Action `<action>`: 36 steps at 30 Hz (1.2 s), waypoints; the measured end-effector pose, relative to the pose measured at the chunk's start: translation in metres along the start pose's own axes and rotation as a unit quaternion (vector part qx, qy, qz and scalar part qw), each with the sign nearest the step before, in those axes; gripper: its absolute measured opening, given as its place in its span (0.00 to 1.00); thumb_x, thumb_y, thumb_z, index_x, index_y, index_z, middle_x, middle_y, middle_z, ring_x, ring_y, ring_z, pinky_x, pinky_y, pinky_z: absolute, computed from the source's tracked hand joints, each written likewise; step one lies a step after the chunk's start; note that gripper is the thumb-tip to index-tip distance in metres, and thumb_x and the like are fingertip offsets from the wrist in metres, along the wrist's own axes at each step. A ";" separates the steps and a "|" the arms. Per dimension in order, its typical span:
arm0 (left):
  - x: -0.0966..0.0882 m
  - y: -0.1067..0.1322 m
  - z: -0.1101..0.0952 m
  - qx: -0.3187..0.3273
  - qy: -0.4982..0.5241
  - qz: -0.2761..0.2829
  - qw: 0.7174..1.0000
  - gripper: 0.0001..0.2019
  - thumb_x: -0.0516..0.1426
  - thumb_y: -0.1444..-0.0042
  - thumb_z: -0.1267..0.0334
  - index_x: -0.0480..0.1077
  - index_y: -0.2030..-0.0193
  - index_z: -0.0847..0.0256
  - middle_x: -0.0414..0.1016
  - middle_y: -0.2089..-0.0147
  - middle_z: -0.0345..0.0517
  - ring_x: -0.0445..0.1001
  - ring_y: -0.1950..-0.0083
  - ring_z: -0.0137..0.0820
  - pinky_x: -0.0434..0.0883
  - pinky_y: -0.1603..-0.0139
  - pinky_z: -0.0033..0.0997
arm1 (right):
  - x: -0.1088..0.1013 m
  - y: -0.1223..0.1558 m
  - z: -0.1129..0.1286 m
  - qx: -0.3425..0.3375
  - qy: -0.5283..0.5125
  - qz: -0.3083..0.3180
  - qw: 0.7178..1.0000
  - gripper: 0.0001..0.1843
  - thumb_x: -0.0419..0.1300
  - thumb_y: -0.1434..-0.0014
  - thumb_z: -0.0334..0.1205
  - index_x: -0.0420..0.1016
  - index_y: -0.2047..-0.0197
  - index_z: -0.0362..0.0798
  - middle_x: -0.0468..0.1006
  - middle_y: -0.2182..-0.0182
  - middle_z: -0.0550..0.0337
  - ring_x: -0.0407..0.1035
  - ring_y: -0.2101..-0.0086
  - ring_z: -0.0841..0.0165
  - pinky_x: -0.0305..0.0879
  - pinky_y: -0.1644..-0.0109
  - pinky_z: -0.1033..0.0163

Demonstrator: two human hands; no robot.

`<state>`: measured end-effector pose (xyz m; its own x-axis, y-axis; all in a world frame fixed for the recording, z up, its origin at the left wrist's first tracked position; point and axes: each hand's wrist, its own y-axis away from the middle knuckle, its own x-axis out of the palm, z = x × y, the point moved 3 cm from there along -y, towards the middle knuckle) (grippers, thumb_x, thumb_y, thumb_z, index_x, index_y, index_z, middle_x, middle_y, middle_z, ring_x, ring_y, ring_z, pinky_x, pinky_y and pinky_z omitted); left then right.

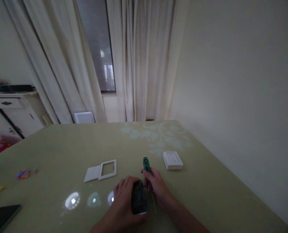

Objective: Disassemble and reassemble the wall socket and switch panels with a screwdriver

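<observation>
My left hand is closed around a dark, box-shaped piece with a pale lower edge, perhaps the back of a wall switch; its exact kind I cannot make out. Just beside it, my right hand grips a screwdriver with a green and black handle. The thin metal shaft points down toward me, close to the dark piece but apart from it. Left of my hands lie a white frame and a white flat plate, edges touching. A white wall socket sits to the right.
Small colourful pieces and a yellow bit lie on the table's left side. A dark phone rests at the near left. Beyond the table are curtains, and a wall runs along its right.
</observation>
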<state>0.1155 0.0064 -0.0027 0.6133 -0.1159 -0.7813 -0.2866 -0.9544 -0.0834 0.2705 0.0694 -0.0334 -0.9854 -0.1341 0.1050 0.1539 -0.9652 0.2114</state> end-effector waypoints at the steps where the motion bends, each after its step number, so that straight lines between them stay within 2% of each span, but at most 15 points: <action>1: 0.001 0.002 0.005 0.004 0.013 -0.016 1.000 0.41 0.73 0.61 0.64 0.68 0.37 0.52 0.75 0.40 0.53 0.71 0.38 0.57 0.64 0.34 0.55 | 0.000 0.001 0.000 0.005 -0.001 -0.001 1.000 0.32 0.68 0.48 0.70 0.75 0.60 0.48 0.70 0.79 0.67 0.60 0.79 0.72 0.51 0.75 0.66; 4: 0.001 0.006 0.019 0.003 0.035 -0.058 0.998 0.43 0.75 0.61 0.63 0.68 0.36 0.53 0.76 0.41 0.54 0.72 0.39 0.57 0.65 0.35 0.56 | 0.002 0.004 -0.001 0.020 -0.004 0.000 1.000 0.33 0.69 0.49 0.69 0.75 0.59 0.47 0.71 0.79 0.67 0.58 0.80 0.72 0.49 0.76 0.66; 10: 0.000 0.008 0.024 0.032 0.051 -0.043 0.997 0.45 0.80 0.67 0.56 0.72 0.39 0.51 0.77 0.42 0.53 0.73 0.41 0.60 0.68 0.36 0.58 | 0.007 0.009 -0.003 0.036 -0.022 0.011 0.999 0.31 0.70 0.49 0.67 0.75 0.59 0.47 0.71 0.79 0.68 0.61 0.79 0.73 0.51 0.76 0.67; 12: -0.002 0.010 0.023 0.034 0.068 -0.063 0.995 0.39 0.79 0.62 0.56 0.73 0.41 0.51 0.77 0.43 0.53 0.74 0.42 0.57 0.71 0.39 0.56 | 0.007 0.009 -0.003 0.040 -0.017 0.015 0.999 0.32 0.70 0.49 0.67 0.75 0.59 0.46 0.71 0.79 0.68 0.61 0.80 0.73 0.51 0.76 0.67; 15: -0.005 0.012 0.022 0.038 0.095 -0.068 0.992 0.23 0.73 0.49 0.56 0.76 0.47 0.51 0.78 0.48 0.51 0.75 0.46 0.51 0.74 0.44 0.49 | 0.006 0.007 -0.003 0.042 -0.007 0.022 0.999 0.32 0.69 0.48 0.68 0.75 0.59 0.47 0.73 0.79 0.67 0.60 0.82 0.74 0.49 0.78 0.67; 18: -0.010 0.013 0.020 0.046 0.122 -0.057 0.990 0.15 0.71 0.45 0.56 0.76 0.53 0.53 0.76 0.53 0.48 0.76 0.51 0.44 0.76 0.51 0.40 | 0.005 0.005 -0.002 0.034 -0.004 0.025 0.999 0.31 0.69 0.48 0.68 0.75 0.60 0.47 0.72 0.79 0.68 0.58 0.82 0.75 0.47 0.78 0.67; 21: -0.022 0.015 0.021 0.076 0.153 -0.106 0.980 0.13 0.70 0.41 0.54 0.71 0.61 0.54 0.71 0.60 0.43 0.73 0.60 0.38 0.73 0.61 0.32 | 0.003 0.006 0.002 0.027 -0.006 0.022 0.999 0.27 0.71 0.48 0.64 0.72 0.64 0.48 0.72 0.80 0.68 0.55 0.82 0.76 0.45 0.78 0.68; 24: -0.033 0.020 0.023 0.116 0.150 -0.194 0.962 0.15 0.69 0.39 0.54 0.68 0.66 0.54 0.67 0.64 0.40 0.69 0.64 0.35 0.70 0.66 0.30 | 0.002 0.013 0.011 0.046 -0.029 0.038 0.998 0.26 0.71 0.49 0.62 0.68 0.65 0.50 0.73 0.79 0.67 0.51 0.82 0.76 0.42 0.78 0.68; 27: -0.037 0.029 0.020 0.180 0.091 -0.271 0.941 0.14 0.69 0.39 0.61 0.68 0.67 0.54 0.67 0.65 0.40 0.69 0.63 0.36 0.70 0.63 0.32 | 0.004 0.024 0.022 0.067 -0.029 0.089 0.993 0.27 0.71 0.47 0.63 0.68 0.63 0.50 0.77 0.76 0.64 0.46 0.82 0.77 0.38 0.78 0.66; 30: -0.031 0.037 0.011 0.247 0.042 -0.272 0.929 0.11 0.67 0.36 0.66 0.70 0.67 0.53 0.68 0.67 0.40 0.70 0.62 0.37 0.72 0.58 0.36 | 0.005 0.033 0.028 0.076 -0.019 0.134 0.988 0.29 0.75 0.50 0.63 0.70 0.62 0.49 0.69 0.78 0.70 0.46 0.81 0.77 0.38 0.78 0.66; 32: -0.027 0.040 0.008 0.271 0.026 -0.254 0.928 0.10 0.65 0.33 0.66 0.72 0.66 0.53 0.70 0.66 0.41 0.71 0.61 0.37 0.74 0.53 0.38 | 0.006 0.036 0.027 0.068 -0.020 0.152 0.986 0.31 0.79 0.55 0.61 0.71 0.64 0.48 0.64 0.78 0.71 0.49 0.78 0.76 0.43 0.76 0.67; 34: -0.024 0.040 0.010 0.280 0.015 -0.258 0.925 0.09 0.65 0.32 0.66 0.73 0.65 0.53 0.73 0.62 0.43 0.72 0.57 0.38 0.75 0.48 0.40 | 0.008 0.037 0.025 0.051 -0.042 0.156 0.986 0.32 0.82 0.59 0.58 0.72 0.64 0.47 0.68 0.74 0.68 0.58 0.74 0.74 0.53 0.71 0.68; 36: -0.024 0.038 0.016 0.263 0.015 -0.277 0.924 0.07 0.67 0.34 0.61 0.74 0.62 0.52 0.74 0.56 0.45 0.74 0.51 0.40 0.76 0.45 0.41 | 0.011 0.037 0.021 0.044 -0.079 0.152 0.984 0.31 0.83 0.61 0.55 0.74 0.64 0.46 0.72 0.70 0.64 0.64 0.69 0.70 0.61 0.65 0.66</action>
<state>0.0784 -0.0225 0.0034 0.7909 0.3350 -0.5121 -0.2365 -0.6045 -0.7607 0.2672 0.0374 -0.0037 -0.8700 -0.3703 0.3254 0.4528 -0.8614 0.2302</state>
